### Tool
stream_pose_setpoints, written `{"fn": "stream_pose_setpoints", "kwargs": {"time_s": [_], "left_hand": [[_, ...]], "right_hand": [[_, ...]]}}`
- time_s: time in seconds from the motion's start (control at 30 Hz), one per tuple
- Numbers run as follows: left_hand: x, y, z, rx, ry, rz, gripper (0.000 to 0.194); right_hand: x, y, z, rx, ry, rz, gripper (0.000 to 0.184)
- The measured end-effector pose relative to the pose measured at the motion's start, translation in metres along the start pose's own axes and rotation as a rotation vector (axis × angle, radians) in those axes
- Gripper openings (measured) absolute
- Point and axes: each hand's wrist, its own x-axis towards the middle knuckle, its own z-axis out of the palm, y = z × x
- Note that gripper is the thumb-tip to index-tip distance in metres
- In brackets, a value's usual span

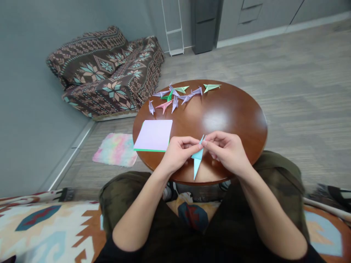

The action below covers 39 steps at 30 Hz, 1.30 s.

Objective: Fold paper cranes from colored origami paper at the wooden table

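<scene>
Both my hands are raised over the near edge of a round polished wooden table (pixel 233 109). My left hand (pixel 179 153) and my right hand (pixel 226 151) pinch a light blue folded paper crane (pixel 197 160) at its top, and its long point hangs down between them. To the left of my hands lies a square sheet of lilac paper (pixel 153 135), on a green sheet (pixel 150 150) that shows along its lower edge. Neither hand touches them. Several finished paper cranes, among them a pink crane (pixel 164 106) and a pale green crane (pixel 211 87), lie at the far side of the table.
A tie-dye pastel cloth (pixel 115 149) lies on the grey carpet (pixel 301 73) left of the table. Beyond it stands a sofa under a brown patterned throw (pixel 109 73). My knees in camouflage trousers (pixel 276 171) sit under the table, with a patterned blanket (pixel 41 226) beneath me.
</scene>
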Motion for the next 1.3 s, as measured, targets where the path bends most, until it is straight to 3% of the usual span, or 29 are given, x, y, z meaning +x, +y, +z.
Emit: {"fn": "stream_pose_setpoints", "kwargs": {"time_s": [0.2, 0.4, 0.47, 0.57, 0.77, 0.87, 0.9, 0.97, 1.03, 1.17, 1.3], "left_hand": [[-0.002, 0.005, 0.000, 0.005, -0.046, 0.003, 0.028], [-0.003, 0.002, 0.006, 0.072, 0.021, -0.032, 0.030], [-0.002, 0.000, 0.007, 0.100, 0.096, 0.037, 0.028], [-0.002, 0.001, 0.009, 0.154, 0.162, 0.134, 0.025], [-0.006, 0.016, -0.006, 0.266, 0.092, 0.228, 0.020], [0.000, 0.014, -0.023, 0.031, 0.156, 0.250, 0.028], [0.003, 0.011, -0.027, -0.083, 0.109, 0.159, 0.029], [0.009, 0.001, -0.031, -0.252, -0.125, -0.122, 0.030], [0.013, -0.008, -0.029, -0.355, -0.365, -0.300, 0.036], [0.014, -0.018, -0.018, -0.369, -0.573, -0.331, 0.049], [0.012, -0.019, -0.009, -0.374, -0.541, -0.320, 0.046]], "right_hand": [[-0.002, 0.003, 0.007, -0.016, 0.065, -0.026, 0.020], [0.006, 0.008, -0.001, 0.106, 0.308, -0.099, 0.018], [0.007, 0.008, -0.005, 0.097, 0.247, -0.087, 0.019], [0.005, 0.006, -0.006, 0.037, 0.028, -0.039, 0.020], [0.002, 0.003, -0.014, 0.077, -0.166, -0.057, 0.019], [0.002, 0.003, -0.019, 0.202, -0.253, -0.054, 0.017], [0.002, 0.004, -0.020, 0.245, -0.285, -0.047, 0.016], [0.003, 0.005, -0.021, 0.315, -0.346, -0.027, 0.014], [0.004, 0.007, -0.021, 0.359, -0.396, -0.012, 0.012], [0.005, 0.008, -0.023, 0.339, -0.464, -0.018, 0.013], [0.005, 0.011, -0.023, 0.230, -0.468, -0.016, 0.015]]}}
